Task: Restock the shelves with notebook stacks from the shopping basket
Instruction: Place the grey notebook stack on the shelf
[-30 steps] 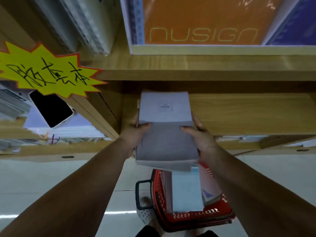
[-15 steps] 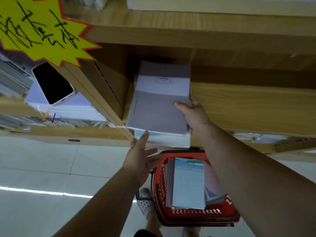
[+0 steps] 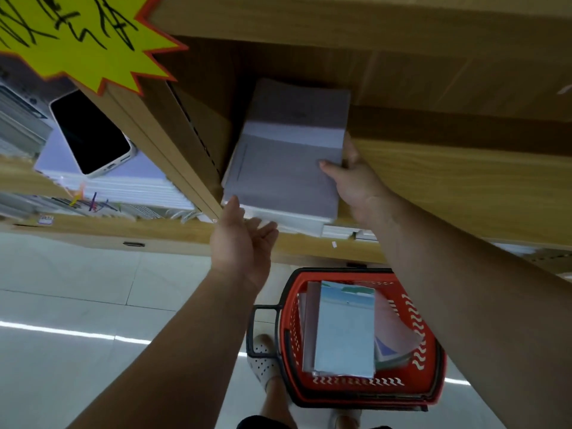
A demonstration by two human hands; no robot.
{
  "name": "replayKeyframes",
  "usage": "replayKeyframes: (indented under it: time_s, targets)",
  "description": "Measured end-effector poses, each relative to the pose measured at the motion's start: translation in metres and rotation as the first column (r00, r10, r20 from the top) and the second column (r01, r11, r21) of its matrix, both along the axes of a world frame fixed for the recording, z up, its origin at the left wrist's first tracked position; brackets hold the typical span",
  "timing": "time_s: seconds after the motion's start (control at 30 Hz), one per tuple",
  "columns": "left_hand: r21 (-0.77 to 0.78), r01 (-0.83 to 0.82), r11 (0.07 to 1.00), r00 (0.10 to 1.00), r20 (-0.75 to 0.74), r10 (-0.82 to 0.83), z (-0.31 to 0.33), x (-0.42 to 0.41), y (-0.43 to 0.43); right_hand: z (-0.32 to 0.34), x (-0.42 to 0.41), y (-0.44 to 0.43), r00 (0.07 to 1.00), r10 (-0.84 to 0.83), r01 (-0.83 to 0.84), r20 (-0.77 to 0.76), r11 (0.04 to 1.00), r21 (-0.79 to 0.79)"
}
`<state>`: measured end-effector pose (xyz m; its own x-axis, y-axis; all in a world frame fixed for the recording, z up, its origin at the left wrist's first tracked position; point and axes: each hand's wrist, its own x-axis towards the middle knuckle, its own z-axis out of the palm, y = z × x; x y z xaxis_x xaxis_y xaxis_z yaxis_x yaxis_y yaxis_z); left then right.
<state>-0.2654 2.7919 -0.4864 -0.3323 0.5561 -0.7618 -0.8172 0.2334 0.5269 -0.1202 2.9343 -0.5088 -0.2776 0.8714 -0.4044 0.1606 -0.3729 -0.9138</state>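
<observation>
A grey notebook stack (image 3: 284,168) lies on the wooden shelf (image 3: 448,187), pushed against the left divider. My right hand (image 3: 353,178) grips the stack's right edge, thumb on the top cover. My left hand (image 3: 244,239) is open, palm up, with a fingertip touching the stack's front left corner. Below on the floor stands the red shopping basket (image 3: 424,345). It holds more notebooks, with a pale blue one (image 3: 343,329) on top.
A yellow starburst price sign (image 3: 77,35) hangs at the upper left. A phone (image 3: 89,131) lies on a notebook pile in the left compartment. A wooden divider (image 3: 173,144) separates the compartments. My foot in a white shoe (image 3: 266,360) stands beside the basket.
The grey stack has slid deeper onto the shelf. My left hand let go of it and now touches its front corner with open fingers. My right hand stayed on the right edge.
</observation>
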Motion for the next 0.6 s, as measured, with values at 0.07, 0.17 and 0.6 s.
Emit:
replayKeyframes:
  time_s: [0.07, 0.17, 0.6]
  targets:
    - [0.022, 0.008, 1.000, 1.000, 0.022, -0.008, -0.002, -0.011, 0.011, 0.001, -0.014, 0.015, 0.999, 0.008, -0.008, 0.037, 1.000, 0.010]
    - [0.057, -0.041, 0.998, 0.998, 0.048, 0.039, -0.004, -0.012, 0.018, 0.002, -0.026, 0.028, 0.997, -0.002, 0.002, 0.075, 1.000, -0.003]
    - [-0.150, 0.262, 0.953, 0.796, -0.524, -0.301, 0.000, -0.006, -0.001, -0.007, -0.022, 0.016, 0.989, -0.124, 0.119, -0.074, 0.991, -0.067]
